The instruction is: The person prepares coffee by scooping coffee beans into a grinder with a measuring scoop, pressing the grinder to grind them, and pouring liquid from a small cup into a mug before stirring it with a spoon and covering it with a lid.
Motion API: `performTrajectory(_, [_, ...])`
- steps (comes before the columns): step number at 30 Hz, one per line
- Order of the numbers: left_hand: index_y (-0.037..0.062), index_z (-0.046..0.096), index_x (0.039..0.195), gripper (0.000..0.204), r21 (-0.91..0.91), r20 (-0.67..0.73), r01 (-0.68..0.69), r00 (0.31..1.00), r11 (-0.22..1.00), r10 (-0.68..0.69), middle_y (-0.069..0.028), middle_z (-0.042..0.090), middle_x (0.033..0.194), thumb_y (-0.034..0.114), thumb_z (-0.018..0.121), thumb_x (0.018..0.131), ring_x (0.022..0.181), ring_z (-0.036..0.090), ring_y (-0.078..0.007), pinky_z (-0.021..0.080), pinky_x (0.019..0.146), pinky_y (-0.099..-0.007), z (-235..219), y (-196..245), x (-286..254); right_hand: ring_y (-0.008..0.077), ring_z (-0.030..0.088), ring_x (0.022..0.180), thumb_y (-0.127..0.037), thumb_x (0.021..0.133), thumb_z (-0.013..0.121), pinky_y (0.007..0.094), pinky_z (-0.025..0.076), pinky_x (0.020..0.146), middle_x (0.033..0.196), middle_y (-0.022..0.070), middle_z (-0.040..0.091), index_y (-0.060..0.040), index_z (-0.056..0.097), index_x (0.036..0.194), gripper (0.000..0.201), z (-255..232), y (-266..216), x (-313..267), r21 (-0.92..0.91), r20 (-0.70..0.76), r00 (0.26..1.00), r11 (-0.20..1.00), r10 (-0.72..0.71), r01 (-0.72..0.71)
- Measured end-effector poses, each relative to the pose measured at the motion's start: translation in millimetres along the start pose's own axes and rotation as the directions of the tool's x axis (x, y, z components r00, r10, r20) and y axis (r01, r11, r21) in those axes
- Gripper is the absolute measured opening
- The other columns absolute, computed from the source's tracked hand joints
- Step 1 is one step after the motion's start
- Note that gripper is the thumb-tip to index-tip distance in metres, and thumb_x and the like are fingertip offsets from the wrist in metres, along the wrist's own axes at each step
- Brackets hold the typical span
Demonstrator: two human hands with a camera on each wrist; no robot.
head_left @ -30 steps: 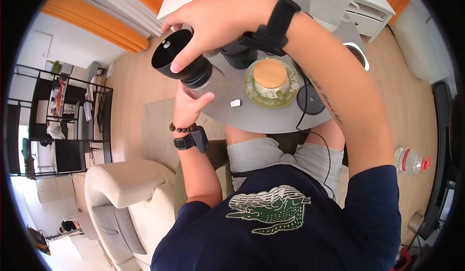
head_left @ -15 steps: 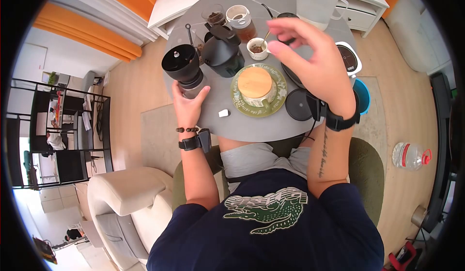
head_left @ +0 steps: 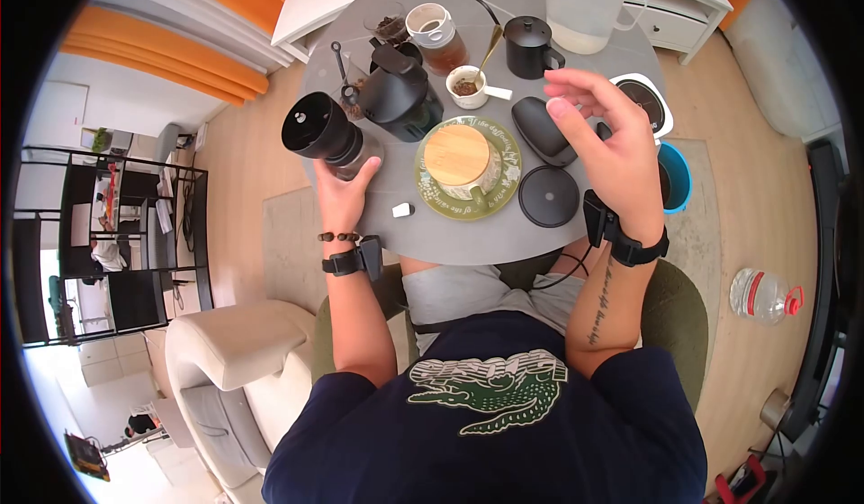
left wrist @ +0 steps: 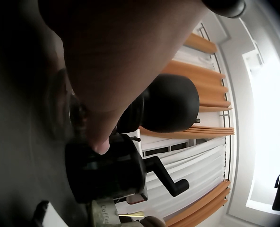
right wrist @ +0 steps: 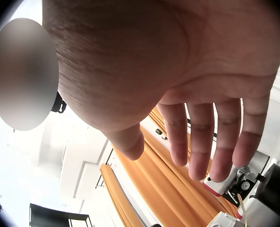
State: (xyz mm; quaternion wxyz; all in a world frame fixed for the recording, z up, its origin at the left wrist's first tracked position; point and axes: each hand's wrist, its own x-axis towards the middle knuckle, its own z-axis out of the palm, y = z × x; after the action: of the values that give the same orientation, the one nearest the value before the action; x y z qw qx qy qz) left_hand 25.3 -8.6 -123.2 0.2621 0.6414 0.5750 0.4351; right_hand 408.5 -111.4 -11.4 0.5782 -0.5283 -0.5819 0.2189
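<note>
In the head view my left hand [head_left: 342, 200] grips the clear lower jar of a hand coffee grinder [head_left: 310, 126] at the table's left edge. Its wide black top has a small metal shaft in the middle, and it leans to the left. The left wrist view shows that black top [left wrist: 172, 103] beyond my hand, with a black pot [left wrist: 107, 168] beside it. My right hand [head_left: 616, 148] hovers over the table's right side, fingers spread and loosely bent, holding nothing. Below it lies a black rounded case [head_left: 543, 130]. The right wrist view shows the empty palm [right wrist: 215, 56].
A wooden-lidded cup [head_left: 457, 155] stands on a green saucer [head_left: 495, 200]. Behind are a small coffee cup [head_left: 466, 99] with a spoon, a glass mug [head_left: 441, 49] of brown liquid and a black lidded jug [head_left: 526, 49]. A white pitcher [head_left: 585, 18] and scale [head_left: 661, 121] stand right.
My right hand has left the grinder's top and swung to the right side of the table. My left hand has kept its grip on the grinder, which now leans slightly further left than half a second ago.
</note>
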Motion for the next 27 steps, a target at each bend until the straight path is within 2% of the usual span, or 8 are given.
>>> performTrajectory(10, [-0.0044,0.052,0.156,0.094,0.141,0.054,-0.008,0.999,0.990,0.001,-0.0213,0.069,0.150,0.031,0.103,0.086,0.138,0.067,-0.0342,0.052,0.118,-0.0465,-9.3,-7.1,-6.7,0.0160,0.077,0.098,-0.020,0.102,0.085,0.0323,0.056,0.089,0.109,0.0072,0.084,-0.0043,0.080,0.129,0.031,3.3,7.2,-1.0,0.066,0.031,0.999,0.998,-0.022,0.020])
performTrajectory(12, [-0.0059,0.052,0.154,0.095,0.364,-0.006,-0.054,0.998,0.930,0.060,-0.0248,0.067,0.151,0.033,0.103,0.085,0.142,0.064,-0.0366,0.051,0.120,-0.0477,-21.2,-4.3,-21.7,0.0159,0.077,0.098,-0.020,0.102,0.085,0.0323,0.056,0.089,0.109,0.0073,0.084,-0.0042,0.080,0.128,0.031,0.2,8.8,-2.0,0.076,0.031,0.999,0.997,-0.020,0.017])
performTrajectory(13, [-0.0039,0.059,0.152,0.079,0.453,-0.084,-0.190,0.964,0.871,0.254,-0.0217,0.071,0.147,0.027,0.098,0.090,0.140,0.064,-0.0332,0.054,0.113,-0.0456,-27.8,-8.2,-26.4,0.0159,0.077,0.098,-0.020,0.102,0.085,0.0323,0.057,0.089,0.110,0.0074,0.084,-0.0041,0.080,0.128,0.031,-2.6,9.9,-2.1,0.082,0.032,0.999,0.996,-0.020,0.017])
performTrajectory(17, [0.0016,0.073,0.140,0.049,0.550,-0.156,-0.226,0.918,0.804,0.365,-0.0145,0.079,0.128,0.016,0.090,0.096,0.116,0.073,-0.0269,0.058,0.094,-0.0402,-45.2,62.1,-60.7,0.0159,0.077,0.097,-0.019,0.101,0.085,0.0322,0.057,0.088,0.110,0.0077,0.084,-0.0040,0.080,0.127,0.031,-12.1,15.3,-3.6,0.071,0.009,1.000,0.997,-0.027,0.026])
performTrajectory(19, [0.0049,0.084,0.124,0.025,0.252,0.027,-0.232,0.972,0.939,0.233,-0.0062,0.080,0.105,0.009,0.086,0.099,0.083,0.067,-0.0183,0.053,0.075,-0.0343,-25.8,103.9,-84.1,0.0161,0.077,0.096,-0.018,0.101,0.085,0.0325,0.057,0.087,0.110,0.0079,0.085,-0.0035,0.080,0.127,0.031,-13.5,16.4,-3.6,0.064,-0.017,1.000,0.998,-0.021,0.022])
performTrajectory(21, [0.0061,0.085,0.120,0.024,0.158,0.357,-0.345,0.893,0.925,0.273,-0.0075,0.076,0.093,0.008,0.086,0.096,0.072,0.064,-0.0187,0.052,0.069,-0.0332,5.2,151.6,-101.7,0.0163,0.077,0.095,-0.018,0.101,0.085,0.0326,0.057,0.087,0.110,0.0081,0.085,-0.0030,0.080,0.128,0.031,-14.5,16.3,-3.8,0.067,-0.006,0.999,0.997,-0.036,0.037])
performTrajectory(25, [0.0103,0.078,0.136,0.041,0.135,0.671,-0.532,0.670,0.836,0.318,-0.0087,0.073,0.100,0.027,0.084,0.099,0.084,0.075,-0.0283,0.060,0.076,-0.0425,73.4,177.2,-114.0,0.0162,0.077,0.097,-0.015,0.102,0.084,0.0323,0.058,0.088,0.111,0.0102,0.084,-0.0012,0.079,0.129,0.031,-20.5,11.4,-8.4,0.087,0.006,1.000,0.996,-0.015,0.014])
performTrajectory(27, [0.0097,0.076,0.137,0.044,0.178,0.681,-0.567,0.661,0.804,0.315,-0.0086,0.073,0.103,0.031,0.083,0.099,0.088,0.077,-0.0298,0.061,0.078,-0.0433,98.8,171.6,-121.1,0.0160,0.077,0.099,-0.013,0.103,0.084,0.0320,0.059,0.089,0.112,0.0110,0.084,-0.0003,0.079,0.130,0.030,-25.3,10.0,-13.1,0.104,0.004,1.000,0.995,-0.006,0.005])
